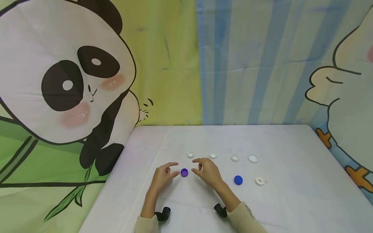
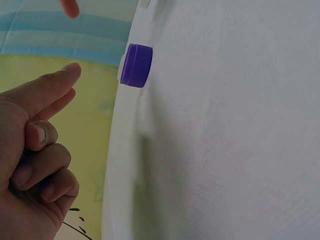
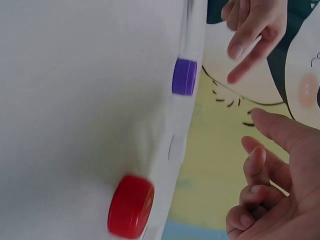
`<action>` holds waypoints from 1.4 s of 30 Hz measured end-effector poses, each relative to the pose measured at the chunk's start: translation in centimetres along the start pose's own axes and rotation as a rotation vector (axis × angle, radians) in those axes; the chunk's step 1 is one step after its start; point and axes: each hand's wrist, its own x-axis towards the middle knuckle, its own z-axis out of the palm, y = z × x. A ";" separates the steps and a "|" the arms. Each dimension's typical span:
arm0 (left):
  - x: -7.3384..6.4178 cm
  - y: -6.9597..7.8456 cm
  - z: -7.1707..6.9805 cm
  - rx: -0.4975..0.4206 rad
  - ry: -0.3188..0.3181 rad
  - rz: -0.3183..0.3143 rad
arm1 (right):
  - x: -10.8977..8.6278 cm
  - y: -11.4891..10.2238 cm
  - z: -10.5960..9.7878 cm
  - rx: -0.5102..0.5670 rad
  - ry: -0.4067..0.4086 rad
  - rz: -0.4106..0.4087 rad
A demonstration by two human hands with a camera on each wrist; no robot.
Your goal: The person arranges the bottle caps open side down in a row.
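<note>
A purple bottle cap (image 1: 184,172) lies on the table between my two hands, touched by neither. My left hand (image 1: 161,177) hovers just left of it, thumb and index finger stretched toward it and the other fingers loosely bent. On the other side my right hand (image 1: 209,172) has a like pose, thumb and index finger apart with nothing between them. The right wrist view shows a red cap (image 3: 131,206) on the table near the right hand; in the head view it cannot be seen. A blue cap (image 1: 238,180) lies to the right of the right forearm.
Along the back runs a row of white caps or rings: one (image 1: 190,154) behind the purple cap, others (image 1: 234,158) farther right. Another white round piece (image 1: 259,181) lies right of the blue cap. Printed curtains hang behind the white table (image 1: 291,207).
</note>
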 end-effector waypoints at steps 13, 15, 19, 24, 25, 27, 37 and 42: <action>0.6 -1.4 1.7 0.089 -0.087 0.028 | 1.9 -0.7 3.2 -0.161 -0.106 0.005; 0.7 -1.5 1.8 0.098 -0.086 0.040 | 2.0 -0.5 3.6 -0.189 -0.112 -0.012; 0.7 -1.4 1.9 0.119 -0.087 0.051 | 1.9 -0.2 4.2 -0.210 -0.113 -0.026; 0.5 -1.1 1.9 0.139 -0.108 0.048 | 1.7 0.0 4.4 -0.218 -0.096 -0.044; 0.5 -1.1 1.9 0.138 -0.113 0.047 | 1.7 0.0 4.4 -0.214 -0.095 -0.046; 0.5 -1.0 1.9 0.134 -0.117 0.045 | 1.7 -0.1 4.4 -0.210 -0.096 -0.047; 0.0 -0.2 1.6 0.138 -0.073 0.076 | 1.7 -0.1 3.9 -0.126 -0.138 -0.043; -0.2 0.9 0.6 0.070 0.002 0.157 | 1.5 -0.5 1.9 0.027 -0.129 -0.090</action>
